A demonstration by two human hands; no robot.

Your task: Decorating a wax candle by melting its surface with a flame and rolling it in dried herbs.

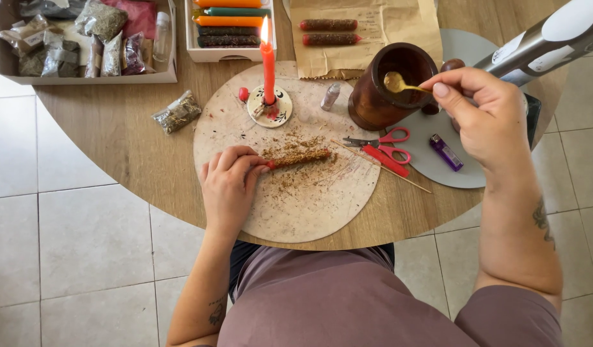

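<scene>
My left hand grips the near end of a herb-coated candle that lies on a round pale board, among scattered dried herbs. My right hand holds a small gold spoon over the mouth of a dark wooden mortar. A lit red candle stands upright in a small round holder at the board's far edge.
Red-handled scissors, a thin wooden stick and a purple lighter lie to the right. At the back stand a box of herb packets, a tray of coloured candles and brown paper with two coated candles. A loose herb packet lies left.
</scene>
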